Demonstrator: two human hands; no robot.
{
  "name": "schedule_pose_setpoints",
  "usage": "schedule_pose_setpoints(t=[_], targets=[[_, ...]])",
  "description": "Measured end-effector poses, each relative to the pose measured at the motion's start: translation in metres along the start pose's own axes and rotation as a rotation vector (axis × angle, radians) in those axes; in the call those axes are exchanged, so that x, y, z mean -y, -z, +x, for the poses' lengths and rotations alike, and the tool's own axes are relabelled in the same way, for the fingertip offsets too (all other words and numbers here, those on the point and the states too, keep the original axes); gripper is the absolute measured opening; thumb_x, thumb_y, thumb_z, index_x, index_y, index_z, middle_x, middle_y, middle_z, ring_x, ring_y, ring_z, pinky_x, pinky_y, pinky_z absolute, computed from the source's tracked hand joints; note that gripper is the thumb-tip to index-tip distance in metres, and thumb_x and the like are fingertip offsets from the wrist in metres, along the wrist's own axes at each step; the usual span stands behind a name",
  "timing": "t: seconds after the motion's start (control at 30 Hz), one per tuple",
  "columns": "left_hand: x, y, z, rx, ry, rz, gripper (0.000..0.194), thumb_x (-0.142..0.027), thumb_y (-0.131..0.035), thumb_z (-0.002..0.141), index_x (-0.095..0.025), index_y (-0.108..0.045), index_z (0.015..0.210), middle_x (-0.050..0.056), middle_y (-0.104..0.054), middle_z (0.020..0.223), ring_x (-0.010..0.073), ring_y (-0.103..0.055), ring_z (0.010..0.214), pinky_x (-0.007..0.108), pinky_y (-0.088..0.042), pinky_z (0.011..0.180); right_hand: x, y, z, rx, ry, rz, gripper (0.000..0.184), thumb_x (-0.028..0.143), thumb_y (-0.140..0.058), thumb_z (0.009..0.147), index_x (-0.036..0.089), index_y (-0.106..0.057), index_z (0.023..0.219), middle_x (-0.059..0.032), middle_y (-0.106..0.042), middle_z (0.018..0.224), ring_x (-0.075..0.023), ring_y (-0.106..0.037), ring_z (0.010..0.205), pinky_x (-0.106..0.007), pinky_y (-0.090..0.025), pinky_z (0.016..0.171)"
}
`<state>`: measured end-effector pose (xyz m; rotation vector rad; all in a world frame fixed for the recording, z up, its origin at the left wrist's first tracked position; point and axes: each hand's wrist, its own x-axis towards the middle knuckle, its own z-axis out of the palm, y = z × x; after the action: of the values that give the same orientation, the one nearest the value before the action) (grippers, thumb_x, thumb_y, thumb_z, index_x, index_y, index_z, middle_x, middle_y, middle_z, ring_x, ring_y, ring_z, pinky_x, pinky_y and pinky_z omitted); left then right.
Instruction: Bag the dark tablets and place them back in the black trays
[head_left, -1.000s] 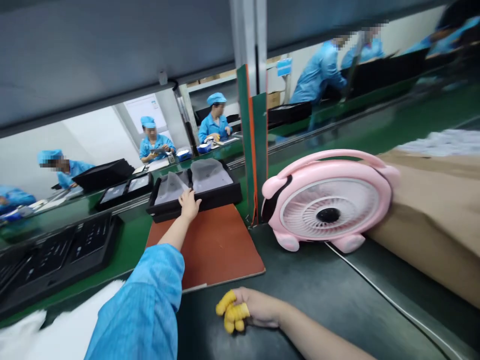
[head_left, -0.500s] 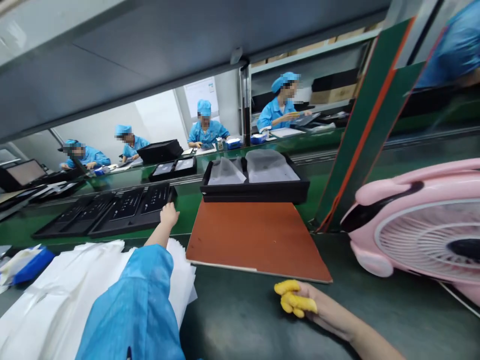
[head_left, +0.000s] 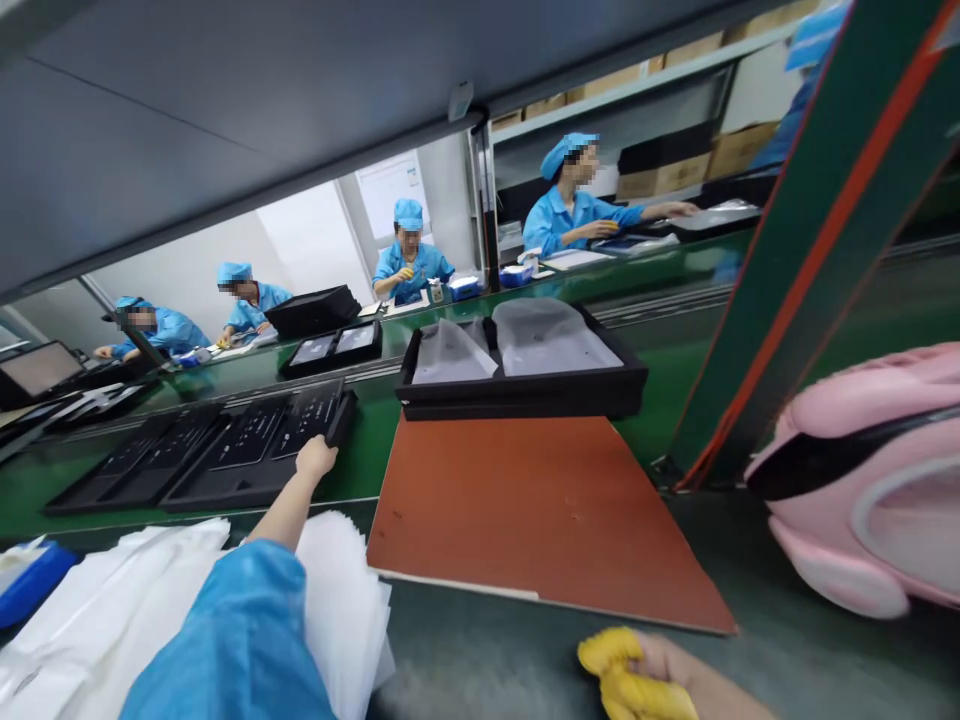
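My left hand (head_left: 316, 457) reaches out to the front right edge of a black tray (head_left: 247, 480). Its fingers are curled over that edge, with the tips hidden. Dark panels with pale markings (head_left: 251, 436) lie in the tray's compartments. Low at the right, my right hand (head_left: 637, 680) wears yellow finger covers. Its fingers are bent but apart, with nothing visible in them, over the dark green bench near a brown board (head_left: 540, 510). Behind that board stands a black box (head_left: 525, 393) holding two items under translucent sheets (head_left: 555, 335).
White sheets (head_left: 345, 600) are piled under my left forearm, beside a blue packet (head_left: 34, 580). A pink fan (head_left: 840, 480) stands at the right, near a green post (head_left: 817, 230). Overhead hangs a grey shelf (head_left: 262, 120). Several co-workers in blue sit across the line.
My left hand has shifted left and toward me along the tray's edge. My right hand sits lower in view, partly cut off. The view has moved, and a co-worker at the right has stretched out an arm.
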<state>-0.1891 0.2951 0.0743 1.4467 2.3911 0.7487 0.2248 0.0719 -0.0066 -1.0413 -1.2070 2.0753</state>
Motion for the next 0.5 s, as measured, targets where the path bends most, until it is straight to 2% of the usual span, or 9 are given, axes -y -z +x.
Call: schedule_pose_setpoints(t=[0.07, 0.17, 0.27, 0.37, 0.4, 0.43, 0.47, 0.5], targets=[[0.004, 0.023, -0.034, 0.027, -0.052, 0.036, 0.026, -0.016, -0.067, 0.058, -0.019, -0.041, 0.057, 0.014, -0.061, 0.093, 0.0366, -0.050, 0.110, 0.042, -0.033, 0.095, 0.006, -0.004, -0.001, 0.002, -0.002, 0.008, 0.046, 0.048, -0.071, 0.057, 0.014, -0.058, 0.086, -0.0012, -0.056, 0.062, -0.0068, -0.045, 0.054, -0.021, -0.024, 0.050], [0.007, 0.059, -0.099, 0.074, -0.201, 0.132, 0.019, -0.018, -0.067, 0.059, -0.020, -0.048, 0.061, 0.009, -0.063, 0.089, 0.0321, -0.055, 0.102, 0.037, -0.037, 0.091, 0.013, -0.011, -0.001, 0.010, 0.033, 0.028, 0.042, 0.042, -0.072, 0.059, 0.013, -0.058, 0.087, -0.0003, -0.057, 0.060, -0.0063, -0.046, 0.054, -0.021, -0.024, 0.050], [-0.001, 0.086, -0.171, 0.157, -0.400, 0.322, 0.007, -0.021, -0.059, 0.067, -0.020, -0.055, 0.073, 0.008, -0.063, 0.091, 0.0268, -0.057, 0.096, 0.033, -0.040, 0.084, 0.017, -0.036, 0.007, 0.037, 0.091, 0.134, 0.046, 0.033, -0.076, 0.053, 0.014, -0.059, 0.092, -0.0012, -0.062, 0.069, -0.0063, -0.050, 0.058, -0.020, -0.030, 0.053], [-0.017, 0.087, -0.235, 0.267, -0.572, 0.474, 0.012, -0.024, -0.052, 0.074, -0.018, -0.058, 0.083, 0.008, -0.063, 0.093, 0.0239, -0.058, 0.092, 0.031, -0.041, 0.078, 0.021, -0.086, 0.029, 0.110, 0.071, 0.362, 0.062, 0.021, -0.081, 0.038, 0.017, -0.059, 0.096, -0.0054, -0.065, 0.092, -0.0145, -0.059, 0.079, -0.025, -0.041, 0.066], [-0.023, 0.082, -0.254, 0.298, -0.615, 0.488, 0.012, -0.025, -0.052, 0.075, -0.018, -0.059, 0.083, 0.007, -0.063, 0.092, 0.0231, -0.059, 0.090, 0.031, -0.042, 0.077, 0.023, -0.105, 0.040, 0.108, 0.065, 0.461, 0.058, 0.021, -0.080, 0.038, 0.016, -0.060, 0.093, -0.0063, -0.066, 0.094, -0.0176, -0.060, 0.083, -0.028, -0.044, 0.069], [-0.029, 0.075, -0.269, 0.316, -0.655, 0.483, 0.012, -0.025, -0.053, 0.075, -0.018, -0.059, 0.081, 0.007, -0.063, 0.090, 0.0223, -0.059, 0.088, 0.030, -0.042, 0.076, 0.026, -0.122, 0.052, 0.030, 0.105, 0.585, 0.049, 0.022, -0.078, 0.041, 0.016, -0.060, 0.087, -0.0055, -0.067, 0.090, -0.0187, -0.060, 0.081, -0.030, -0.045, 0.069], [-0.034, 0.066, -0.282, 0.326, -0.694, 0.458, 0.011, -0.025, -0.053, 0.075, -0.018, -0.060, 0.080, 0.007, -0.063, 0.087, 0.0212, -0.059, 0.085, 0.029, -0.043, 0.074, 0.028, -0.136, 0.063, -0.110, 0.181, 0.708, 0.038, 0.023, -0.074, 0.047, 0.015, -0.060, 0.081, -0.0045, -0.067, 0.082, -0.0189, -0.061, 0.078, -0.031, -0.047, 0.069], [-0.036, 0.058, -0.292, 0.326, -0.739, 0.405, 0.012, -0.025, -0.051, 0.076, -0.018, -0.061, 0.079, 0.006, -0.063, 0.085, 0.0198, -0.060, 0.082, 0.029, -0.043, 0.073, 0.030, -0.146, 0.072, -0.194, 0.215, 0.750, 0.028, 0.027, -0.070, 0.054, 0.017, -0.059, 0.078, -0.0018, -0.067, 0.076, -0.0176, -0.061, 0.077, -0.030, -0.048, 0.070]])
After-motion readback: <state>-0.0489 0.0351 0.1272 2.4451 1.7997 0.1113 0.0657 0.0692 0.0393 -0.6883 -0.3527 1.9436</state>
